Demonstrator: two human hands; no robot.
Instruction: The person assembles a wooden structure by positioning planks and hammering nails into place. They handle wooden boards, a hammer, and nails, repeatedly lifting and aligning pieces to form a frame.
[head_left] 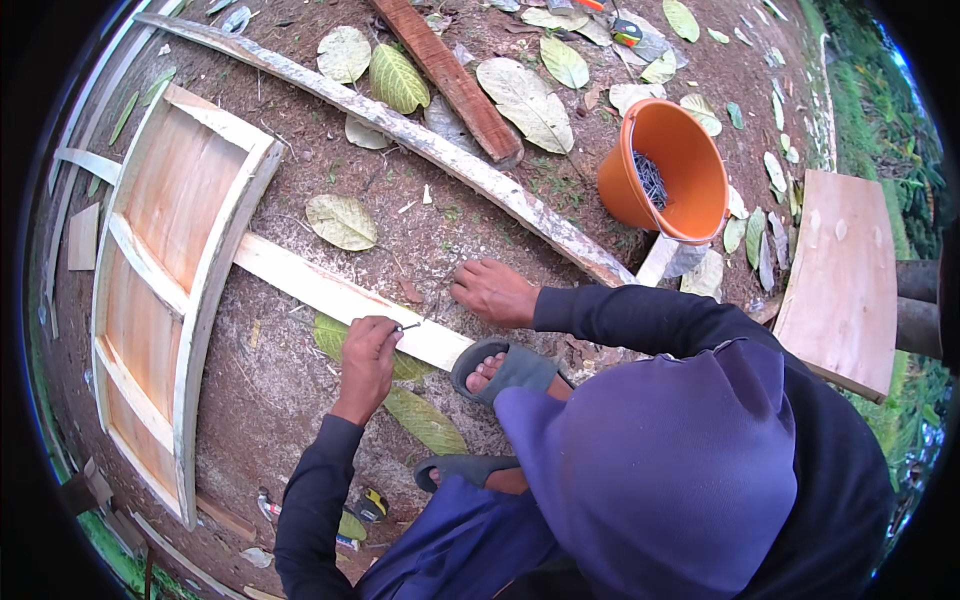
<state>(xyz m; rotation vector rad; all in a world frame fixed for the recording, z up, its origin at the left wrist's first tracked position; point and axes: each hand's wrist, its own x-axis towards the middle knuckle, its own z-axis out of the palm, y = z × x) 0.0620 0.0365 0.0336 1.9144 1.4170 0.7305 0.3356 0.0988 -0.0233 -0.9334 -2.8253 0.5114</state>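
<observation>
- Judging by what is showing, the work is partly along: the wooden frame (203,310) is lying put together on the ground, its crosspieces (150,268) spanning a pale panel (185,185).
- The bare plank (325,290) is stretching from the frame's edge to the person's sandalled foot (520,372), which is overlapping its near end; whether it is fastened at the frame, I cannot tell.
- Fixing at this spot is seemingly unfinished, since a thin dark nail-like piece (409,326) is sitting above the plank in the left hand (368,365), not driven in.
- The left grip is closing thumb and fingers in a pinch on that piece.
- The right hand (495,293) is hovering or resting just beyond the plank, its grip half-curled; whether it is holding anything, I cannot tell.
- More nails (650,180) are waiting in the orange bucket (690,150), while a hammer (267,503) is lying near the frame's lower corner.
</observation>
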